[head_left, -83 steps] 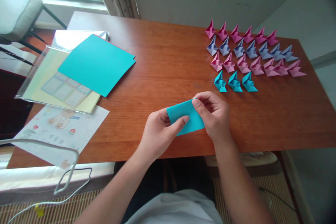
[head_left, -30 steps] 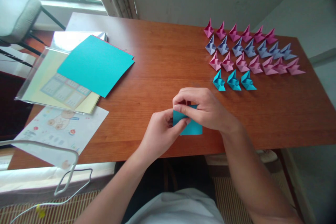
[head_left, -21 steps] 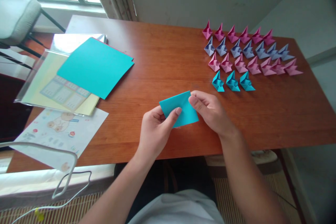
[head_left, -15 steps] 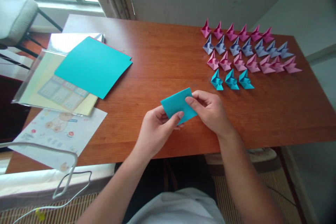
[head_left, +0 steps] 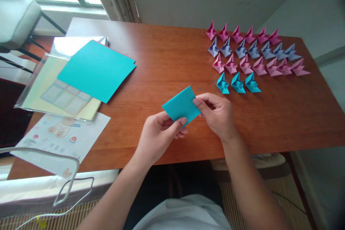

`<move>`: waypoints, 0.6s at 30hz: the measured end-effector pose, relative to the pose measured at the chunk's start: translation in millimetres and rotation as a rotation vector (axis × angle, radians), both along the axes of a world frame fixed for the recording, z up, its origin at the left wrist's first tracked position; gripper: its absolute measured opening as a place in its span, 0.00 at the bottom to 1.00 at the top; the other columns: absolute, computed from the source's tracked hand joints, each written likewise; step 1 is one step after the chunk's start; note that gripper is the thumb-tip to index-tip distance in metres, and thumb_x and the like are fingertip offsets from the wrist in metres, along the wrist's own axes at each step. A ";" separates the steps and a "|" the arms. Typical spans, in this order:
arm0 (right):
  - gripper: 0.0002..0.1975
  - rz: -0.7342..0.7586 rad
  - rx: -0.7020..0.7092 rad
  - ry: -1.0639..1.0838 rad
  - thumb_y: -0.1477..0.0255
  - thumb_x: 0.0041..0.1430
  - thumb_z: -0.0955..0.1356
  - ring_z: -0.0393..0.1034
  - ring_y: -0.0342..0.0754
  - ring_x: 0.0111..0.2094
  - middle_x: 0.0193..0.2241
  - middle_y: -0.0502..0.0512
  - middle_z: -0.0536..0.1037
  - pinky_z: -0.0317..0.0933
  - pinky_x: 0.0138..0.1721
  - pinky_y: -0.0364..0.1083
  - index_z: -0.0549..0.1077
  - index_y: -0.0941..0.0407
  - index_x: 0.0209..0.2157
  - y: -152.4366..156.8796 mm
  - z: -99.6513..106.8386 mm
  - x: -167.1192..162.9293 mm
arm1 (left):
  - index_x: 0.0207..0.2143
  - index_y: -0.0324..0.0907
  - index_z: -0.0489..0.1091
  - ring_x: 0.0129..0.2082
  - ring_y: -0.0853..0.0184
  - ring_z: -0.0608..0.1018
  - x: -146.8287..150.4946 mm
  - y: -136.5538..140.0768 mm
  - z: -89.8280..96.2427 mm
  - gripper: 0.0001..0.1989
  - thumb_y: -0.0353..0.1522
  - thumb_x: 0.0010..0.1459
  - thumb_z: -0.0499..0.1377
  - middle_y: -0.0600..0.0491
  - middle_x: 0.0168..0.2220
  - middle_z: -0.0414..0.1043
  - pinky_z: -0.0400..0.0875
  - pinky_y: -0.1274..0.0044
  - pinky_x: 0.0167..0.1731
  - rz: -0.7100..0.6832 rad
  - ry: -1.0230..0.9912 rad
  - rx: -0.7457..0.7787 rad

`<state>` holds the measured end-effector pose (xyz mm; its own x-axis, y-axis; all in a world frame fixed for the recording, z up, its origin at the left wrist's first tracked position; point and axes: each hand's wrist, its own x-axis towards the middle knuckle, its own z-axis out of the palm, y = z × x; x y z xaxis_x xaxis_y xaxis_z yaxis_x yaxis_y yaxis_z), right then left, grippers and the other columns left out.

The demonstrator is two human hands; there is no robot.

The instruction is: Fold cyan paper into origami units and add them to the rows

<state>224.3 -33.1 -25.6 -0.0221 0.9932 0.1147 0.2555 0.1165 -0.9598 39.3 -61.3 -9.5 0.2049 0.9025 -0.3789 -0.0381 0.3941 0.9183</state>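
Note:
A folded piece of turquoise paper is held between both hands above the front part of the table. My left hand pinches its lower edge, thumb on top and fingers underneath. At its right edge, my right hand grips the paper between thumb and fingers. Beyond my hands stand three turquoise origami pieces in a short row. Behind them are rows of pink origami pieces, lavender ones and magenta ones.
Turquoise sheets lie on a clear plastic packet of pale yellow paper at the left of the wooden table. In front is a printed sheet with a bear. A white bent tube crosses the table's left front edge.
The folded turquoise paper has turned slightly and shifted a little left and away from me. My right thumb has moved toward the paper's right edge.

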 end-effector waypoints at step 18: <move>0.14 0.323 -0.142 -0.134 0.62 0.66 0.69 0.70 0.43 0.28 0.27 0.50 0.79 0.60 0.29 0.42 0.79 0.56 0.31 -1.8 4.3 2.7 | 0.35 0.40 0.79 0.30 0.66 0.80 -36.9 19.0 2.1 0.11 0.39 0.57 0.67 0.52 0.30 0.81 0.73 0.80 0.29 -0.067 0.289 0.286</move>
